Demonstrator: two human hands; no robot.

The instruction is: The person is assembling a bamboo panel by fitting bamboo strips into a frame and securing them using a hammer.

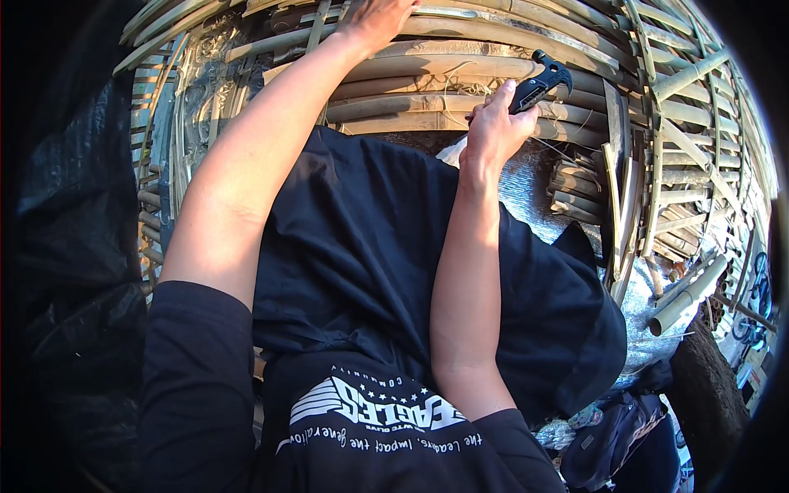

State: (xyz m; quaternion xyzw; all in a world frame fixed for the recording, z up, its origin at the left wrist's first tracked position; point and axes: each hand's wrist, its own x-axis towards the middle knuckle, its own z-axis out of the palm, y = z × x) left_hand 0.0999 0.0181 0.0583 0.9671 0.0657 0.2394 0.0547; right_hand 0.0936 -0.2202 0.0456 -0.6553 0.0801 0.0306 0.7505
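Stretched far forward, my left hand (376,23) reaches the bamboo slats at the top edge of the picture. Its fingers are mostly cut off there, so whether they grip anything is not visible. My right hand (496,130) is closed around the handle of a short black hammer multi-tool (542,83), whose head points away and to the right. Beneath both hands lie long split bamboo slats (394,105) in rows, some tied or crossed. A thin loose strip (450,82) curls over the slats between the hands.
On the right rises a bamboo lattice (690,140) with crossed poles. A cut bamboo tube (686,300) and a dark log (708,378) lie below it. Shiny silver sheeting (526,193) shows beside my lap, with bags (612,444) at lower right. Dark plastic sheeting (78,246) hangs at left.
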